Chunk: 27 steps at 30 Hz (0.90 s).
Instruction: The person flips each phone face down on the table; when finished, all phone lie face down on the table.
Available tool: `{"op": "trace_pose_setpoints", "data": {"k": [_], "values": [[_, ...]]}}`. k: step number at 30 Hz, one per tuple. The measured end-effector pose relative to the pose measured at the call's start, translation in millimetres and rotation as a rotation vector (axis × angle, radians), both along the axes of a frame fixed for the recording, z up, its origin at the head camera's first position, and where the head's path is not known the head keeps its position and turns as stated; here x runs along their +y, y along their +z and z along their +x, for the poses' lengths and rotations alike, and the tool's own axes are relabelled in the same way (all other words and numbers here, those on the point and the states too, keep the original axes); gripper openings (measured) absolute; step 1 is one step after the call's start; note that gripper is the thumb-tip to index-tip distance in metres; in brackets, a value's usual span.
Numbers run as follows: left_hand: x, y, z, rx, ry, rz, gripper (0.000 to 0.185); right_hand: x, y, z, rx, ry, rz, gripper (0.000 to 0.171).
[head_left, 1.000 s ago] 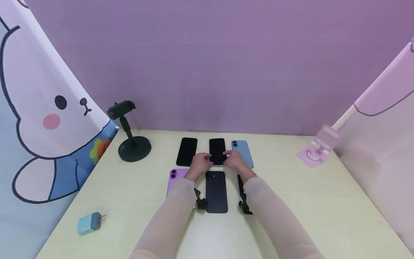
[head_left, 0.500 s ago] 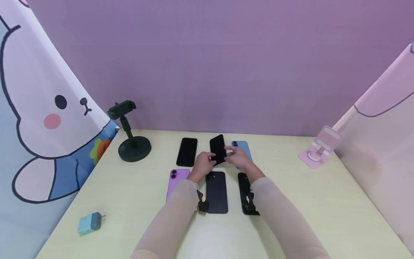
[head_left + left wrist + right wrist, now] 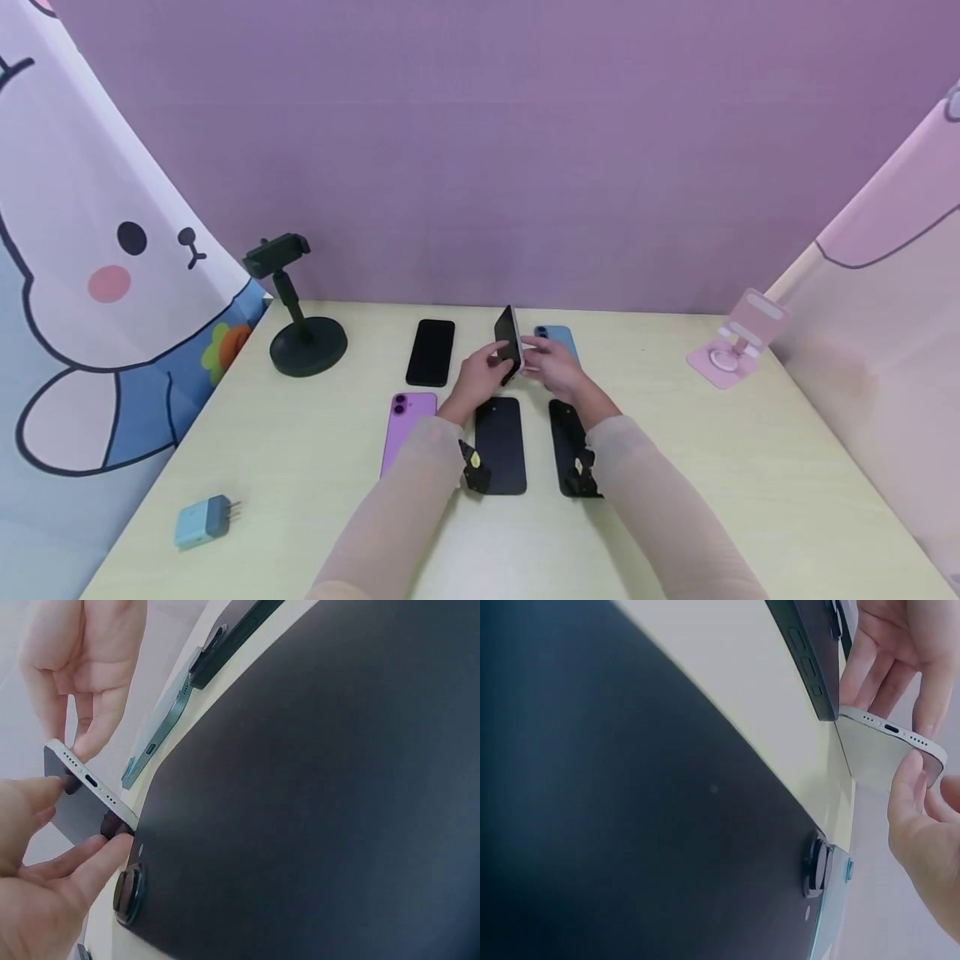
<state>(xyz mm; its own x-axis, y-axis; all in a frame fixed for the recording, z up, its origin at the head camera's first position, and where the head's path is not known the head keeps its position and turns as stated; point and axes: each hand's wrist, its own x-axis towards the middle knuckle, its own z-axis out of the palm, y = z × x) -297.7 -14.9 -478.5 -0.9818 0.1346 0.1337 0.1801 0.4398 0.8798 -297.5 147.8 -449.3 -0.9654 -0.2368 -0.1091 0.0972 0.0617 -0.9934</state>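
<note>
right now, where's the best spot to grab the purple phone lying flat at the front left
Pinch the flat purple phone across its two long edges near the middle, from above. It lies camera side up, and both long sides look clear, though the left sleeve hangs close beside it.

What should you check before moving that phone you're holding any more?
1. Left hand grips the phone: ok, fingers curl round its bottom end.
2. Right hand helps: ok, it touches the other side.
3. Phone is off the table: ok, lifted and tilted on edge.
4. Blue phone lies clear: cannot tell, the right hand hides part of it.
5. Dark phone below the hands lies flat: ok.
6. Grip firm enough: cannot tell.
</note>
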Motion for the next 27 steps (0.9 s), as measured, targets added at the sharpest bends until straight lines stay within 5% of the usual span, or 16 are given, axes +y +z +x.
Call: {"op": "trace_pose_setpoints", "data": {"k": [13, 27], "values": [[5, -1.9, 1.3, -0.074, -0.020, 0.183, 0.039, -3, 0.1, 0.8, 0.034, -0.010, 0.034, 0.046], [2, 0.9, -0.4, -0.076, 0.023, 0.230, 0.035, -11, 2.3, 4.1, 0.026, -0.028, 0.024, 0.043]]}}
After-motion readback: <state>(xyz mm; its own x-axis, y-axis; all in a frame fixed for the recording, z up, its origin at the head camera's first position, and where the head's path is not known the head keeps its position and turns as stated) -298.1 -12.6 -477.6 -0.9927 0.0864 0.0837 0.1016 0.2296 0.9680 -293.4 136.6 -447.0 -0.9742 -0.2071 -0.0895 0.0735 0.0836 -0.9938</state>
